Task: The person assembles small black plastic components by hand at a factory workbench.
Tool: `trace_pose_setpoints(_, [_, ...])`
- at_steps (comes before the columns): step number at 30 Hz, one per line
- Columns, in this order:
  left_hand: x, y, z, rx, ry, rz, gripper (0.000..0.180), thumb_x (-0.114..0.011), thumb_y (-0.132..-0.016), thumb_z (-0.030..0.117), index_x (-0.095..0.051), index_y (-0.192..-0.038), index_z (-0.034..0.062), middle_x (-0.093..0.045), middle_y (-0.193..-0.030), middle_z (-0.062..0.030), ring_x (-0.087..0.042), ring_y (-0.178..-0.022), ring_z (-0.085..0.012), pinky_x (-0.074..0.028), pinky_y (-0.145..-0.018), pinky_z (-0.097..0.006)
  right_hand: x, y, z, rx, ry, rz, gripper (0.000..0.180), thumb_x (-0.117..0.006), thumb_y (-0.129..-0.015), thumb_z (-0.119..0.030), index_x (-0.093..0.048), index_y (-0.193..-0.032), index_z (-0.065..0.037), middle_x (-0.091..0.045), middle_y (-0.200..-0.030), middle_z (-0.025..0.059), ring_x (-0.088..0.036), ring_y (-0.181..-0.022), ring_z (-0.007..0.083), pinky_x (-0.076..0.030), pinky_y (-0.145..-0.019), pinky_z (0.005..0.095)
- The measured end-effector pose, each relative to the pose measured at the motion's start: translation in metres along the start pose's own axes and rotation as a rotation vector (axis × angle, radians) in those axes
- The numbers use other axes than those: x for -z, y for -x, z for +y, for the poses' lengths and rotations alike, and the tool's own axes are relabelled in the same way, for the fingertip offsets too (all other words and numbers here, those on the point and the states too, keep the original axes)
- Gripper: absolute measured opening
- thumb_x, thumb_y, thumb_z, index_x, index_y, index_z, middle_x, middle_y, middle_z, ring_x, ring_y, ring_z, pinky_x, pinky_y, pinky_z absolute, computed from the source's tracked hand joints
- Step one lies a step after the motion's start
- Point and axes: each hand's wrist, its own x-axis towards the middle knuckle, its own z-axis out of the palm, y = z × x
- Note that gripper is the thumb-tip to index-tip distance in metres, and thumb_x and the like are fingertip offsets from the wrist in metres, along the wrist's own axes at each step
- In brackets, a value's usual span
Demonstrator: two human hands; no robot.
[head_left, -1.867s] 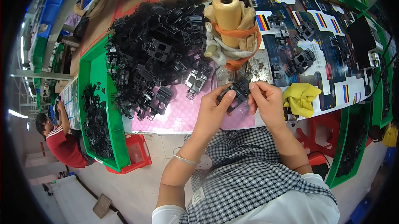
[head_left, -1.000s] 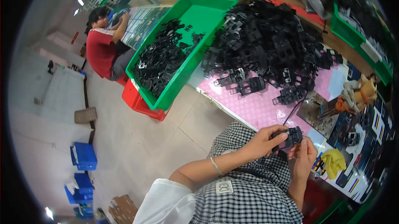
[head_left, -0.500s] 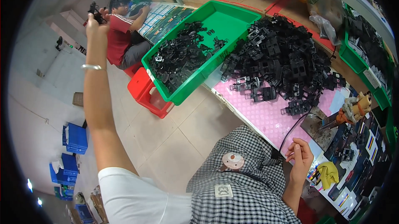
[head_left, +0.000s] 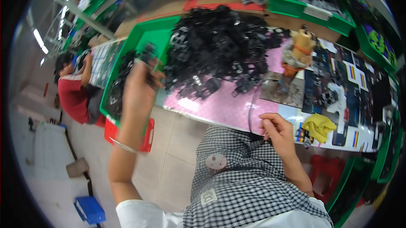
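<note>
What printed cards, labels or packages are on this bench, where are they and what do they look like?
Printed cards: far right of the bench, flat rectangles, white and dark with rainbow stripe blocks.
Label: front wall of the green bin at the top, pale rectangle.
Patch: on the checked apron below, pale square.
No screens in view.

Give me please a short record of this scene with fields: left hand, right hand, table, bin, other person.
left hand: the left hand is raised over the green bin, holding a black plastic part
right hand: the right hand is at the table edge, fingers curled near a thin black cable
table: pink mat under a heap of black parts; yellow cloth to the right
bin: holds more black parts
other person: seated at left in a red shirt
</note>
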Motion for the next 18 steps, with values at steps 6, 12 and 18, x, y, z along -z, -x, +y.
trace_pose_setpoints(6, [-0.104,0.080,-0.134,0.515,0.182,-0.157,0.028,-0.044,-0.096,0.029,-0.049,-0.111,0.0054,-0.059,-0.099,-0.0083,-0.058,-0.079,-0.0154,-0.048,-0.068,-0.031,0.007,0.001,0.000,0.070,-0.002,0.095,0.022,-0.056,-0.088,-0.009,-0.058,-0.109,-0.003,-0.059,-0.084,0.0008,-0.055,-0.072,0.0042,-0.044,-0.056,0.0179])
trace_pose_setpoints(12, [-0.135,0.109,-0.158,0.570,0.255,-0.138,0.034,-0.042,-0.097,0.024,-0.044,-0.122,0.0015,-0.057,-0.103,-0.0061,-0.057,-0.093,-0.0146,-0.045,-0.084,-0.029,0.012,-0.005,-0.002,-0.010,-0.189,0.117,0.018,-0.054,-0.089,-0.004,-0.058,-0.106,0.000,-0.059,-0.088,0.0011,-0.057,-0.077,0.0075,-0.048,-0.065,0.0206])
trace_pose_setpoints(18, [-0.112,0.120,-0.170,0.489,0.226,-0.159,0.040,-0.053,-0.092,0.021,-0.044,-0.126,0.0007,-0.057,-0.100,-0.0047,-0.055,-0.086,-0.0111,-0.044,-0.081,-0.025,0.007,0.000,0.016,0.033,-0.105,0.093,0.007,-0.053,-0.088,-0.003,-0.056,-0.093,0.001,-0.055,-0.070,0.0032,-0.053,-0.056,0.0094,-0.044,-0.051,0.0220])
